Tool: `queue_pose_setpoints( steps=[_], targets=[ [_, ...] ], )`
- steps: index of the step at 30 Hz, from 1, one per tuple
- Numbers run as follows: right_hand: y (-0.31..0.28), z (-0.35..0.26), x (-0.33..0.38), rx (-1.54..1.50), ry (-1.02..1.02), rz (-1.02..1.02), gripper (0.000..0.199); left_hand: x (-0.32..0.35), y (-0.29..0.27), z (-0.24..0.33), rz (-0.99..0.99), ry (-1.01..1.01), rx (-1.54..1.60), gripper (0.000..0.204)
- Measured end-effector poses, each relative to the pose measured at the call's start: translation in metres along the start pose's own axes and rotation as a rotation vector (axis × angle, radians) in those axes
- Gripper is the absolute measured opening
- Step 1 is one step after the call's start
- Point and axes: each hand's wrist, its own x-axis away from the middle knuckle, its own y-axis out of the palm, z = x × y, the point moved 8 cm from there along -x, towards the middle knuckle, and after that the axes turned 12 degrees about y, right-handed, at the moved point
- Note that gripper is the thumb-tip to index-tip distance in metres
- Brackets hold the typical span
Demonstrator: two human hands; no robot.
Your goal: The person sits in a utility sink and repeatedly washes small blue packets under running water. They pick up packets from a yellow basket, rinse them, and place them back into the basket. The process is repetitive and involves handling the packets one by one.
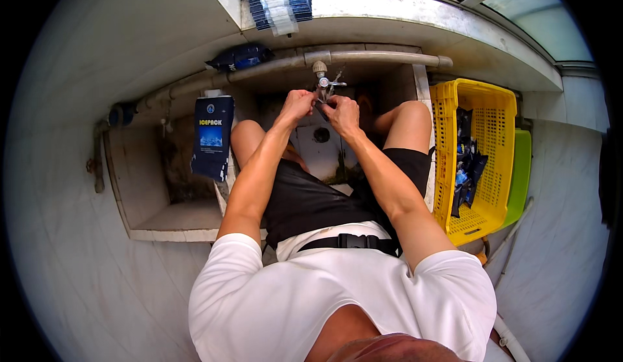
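Both my arms reach forward to a metal tap (324, 83) over a tiled basin. Just left of its outlet is my left hand (299, 104), fingers closed in a pinch. My right hand (344, 114) is closed on the other side, close beneath the tap handle. A thin dark edge shows between the fingertips; what it belongs to is hidden by the hands. Left of my knee, a dark blue ice pack pouch (212, 135) lies flat on the basin wall. Another dark pouch (241, 57) rests by the pipe behind.
A banded stack of flat blue pouches (279, 1) sits on the ledge ahead. To the right stands a yellow plastic crate (483, 161) with several dark pouches inside, beside a green bin (523, 174). A second basin (175, 225) is at left. A pipe (383, 57) runs along the wall.
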Motion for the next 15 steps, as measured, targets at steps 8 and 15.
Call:
queue_pose_setpoints(
  steps=[8,15],
  targets=[
    [-0.012,-0.037,0.015,0.100,-0.196,0.074,0.018,-0.050,-0.040,-0.026,0.249,0.506,-0.144,0.051],
    [-0.016,-0.027,0.013,0.128,-0.148,0.106,0.019,-0.061,-0.001,-0.070,0.196,0.300,-0.171,0.073]
  ],
)
